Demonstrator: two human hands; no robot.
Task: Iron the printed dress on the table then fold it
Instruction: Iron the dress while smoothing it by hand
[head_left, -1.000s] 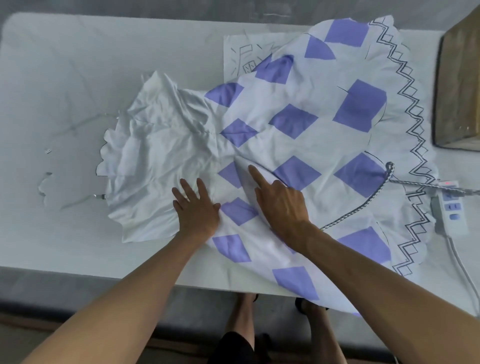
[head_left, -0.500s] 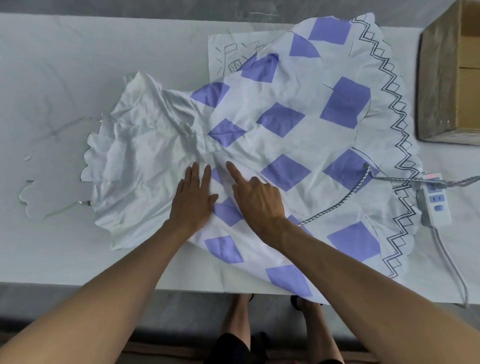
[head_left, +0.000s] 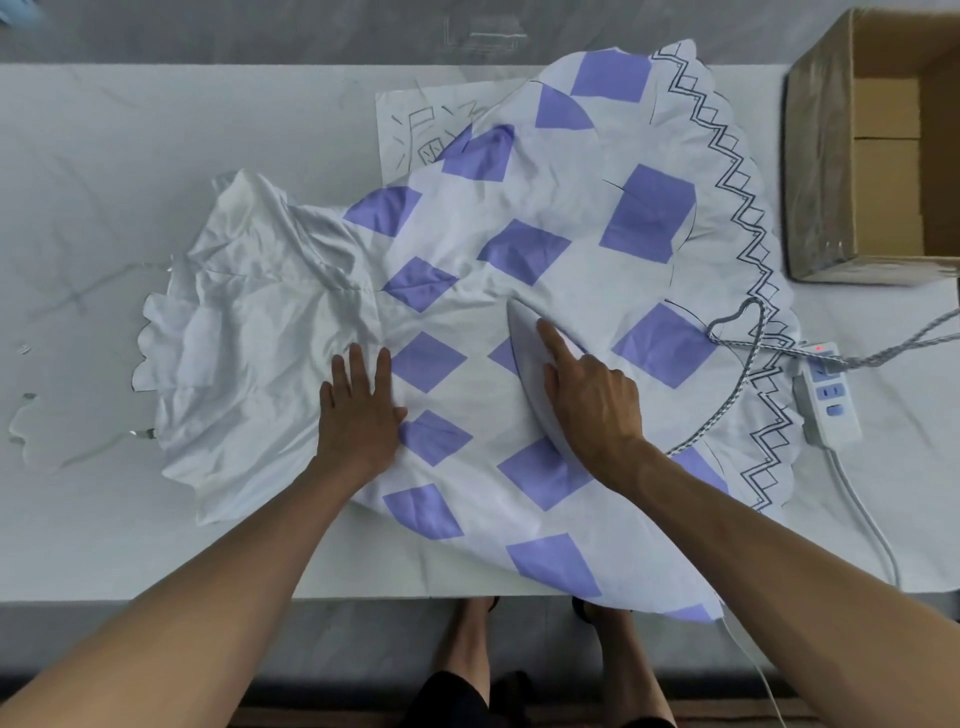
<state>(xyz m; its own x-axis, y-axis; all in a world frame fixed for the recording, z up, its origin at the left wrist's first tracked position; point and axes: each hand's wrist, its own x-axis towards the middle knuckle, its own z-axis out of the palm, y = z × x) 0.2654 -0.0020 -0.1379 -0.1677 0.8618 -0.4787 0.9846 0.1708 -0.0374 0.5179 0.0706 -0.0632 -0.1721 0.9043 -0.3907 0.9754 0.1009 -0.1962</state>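
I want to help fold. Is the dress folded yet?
Not folded: the dress lies spread across the table, top crumpled, and the right hand holds the iron on it.

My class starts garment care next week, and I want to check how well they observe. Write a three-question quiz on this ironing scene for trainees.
1. True or false: the left hand lies flat on the dress.
2. What does the right hand grip? A a hanger; B the iron; C scissors.
3. Fill in: seen from the person, the power strip lies on the table to the ____ of the iron.

Key: 1 true; 2 B; 3 right.
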